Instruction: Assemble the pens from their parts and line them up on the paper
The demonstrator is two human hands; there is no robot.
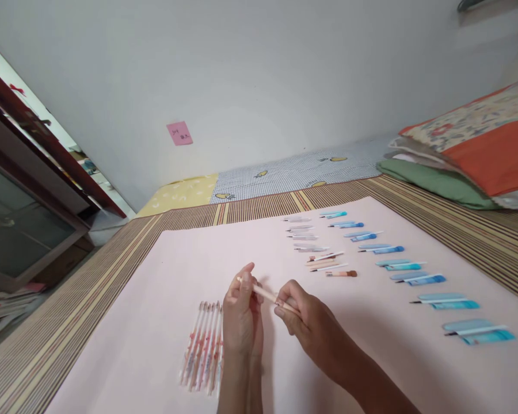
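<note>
Over the pink sheet, a slim pale beige pen barrel spans my two hands. My left hand pinches its upper left end with thumb and fingers. Closed round its lower right end is my right hand; fingers hide part of the barrel there. Below and left of my left hand lies a row of several pens with red floral prints. Beyond my right hand lie a brown pen part, a white refill with a dark tip and a beige barrel.
Along the right are sets of blue pen parts, each with a refill. Greyish pen parts lie farther back. A striped mat is under the sheet. Folded bedding and a pillow sit at the right, against the wall.
</note>
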